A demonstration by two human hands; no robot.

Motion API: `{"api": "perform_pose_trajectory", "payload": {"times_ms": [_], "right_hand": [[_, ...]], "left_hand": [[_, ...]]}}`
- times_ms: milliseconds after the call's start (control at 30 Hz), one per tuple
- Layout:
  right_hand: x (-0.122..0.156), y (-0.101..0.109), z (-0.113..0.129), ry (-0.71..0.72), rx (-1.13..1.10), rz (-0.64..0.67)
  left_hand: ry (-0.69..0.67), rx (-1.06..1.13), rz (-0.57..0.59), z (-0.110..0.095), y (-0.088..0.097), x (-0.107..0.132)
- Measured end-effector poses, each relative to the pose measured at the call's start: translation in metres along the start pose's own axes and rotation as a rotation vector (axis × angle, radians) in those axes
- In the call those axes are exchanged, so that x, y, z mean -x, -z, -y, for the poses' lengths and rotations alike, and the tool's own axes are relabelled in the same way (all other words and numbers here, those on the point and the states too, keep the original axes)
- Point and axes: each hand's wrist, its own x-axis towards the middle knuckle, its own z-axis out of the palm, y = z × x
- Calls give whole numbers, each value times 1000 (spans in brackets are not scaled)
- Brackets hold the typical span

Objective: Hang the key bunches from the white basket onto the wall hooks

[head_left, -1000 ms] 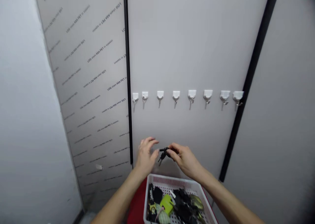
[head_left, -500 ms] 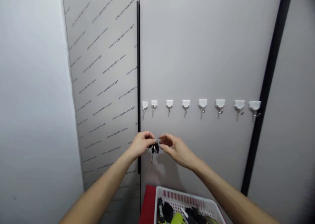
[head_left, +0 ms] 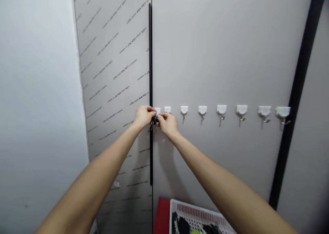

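Note:
Both my hands are raised to the leftmost white wall hook (head_left: 157, 110) in a row of several hooks on a grey panel. My left hand (head_left: 144, 116) is closed on a small bunch of dark keys (head_left: 153, 122) that hangs just under that hook. My right hand (head_left: 166, 123) pinches the same bunch from the right, fingers pressed together at the hook. The key ring itself is hidden between my fingers.
The other hooks (head_left: 221, 111) run to the right and carry nothing. A white perforated basket (head_left: 197, 214) with dark and green items sits low in view on a red surface (head_left: 161, 217). A black vertical strip (head_left: 150, 90) divides the panels; another black strip (head_left: 295, 97) stands right.
Both hands rose from above the basket to the leftmost hook, carrying the keys. The keys passed from my right hand to my left, and now both hands hold them.

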Motion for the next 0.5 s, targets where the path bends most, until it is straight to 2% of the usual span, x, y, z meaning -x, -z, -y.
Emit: {"api": "perform_pose_trajectory", "payload": {"times_ms": [67, 200, 333, 500], "right_hand": [[-5, -4, -2, -24, 59, -39], [-7, -9, -11, -108, 90, -13], [-2, -12, -21, -202, 30, 24], [2, -11, -25, -170, 93, 45]], "left_hand": [[-48, -112, -49, -1, -5, -8], [-83, -244, -78, 3, -11, -12], [-78, -208, -82, 9, -12, -5], [-33, -143, 8, 21, -16, 11]]}}
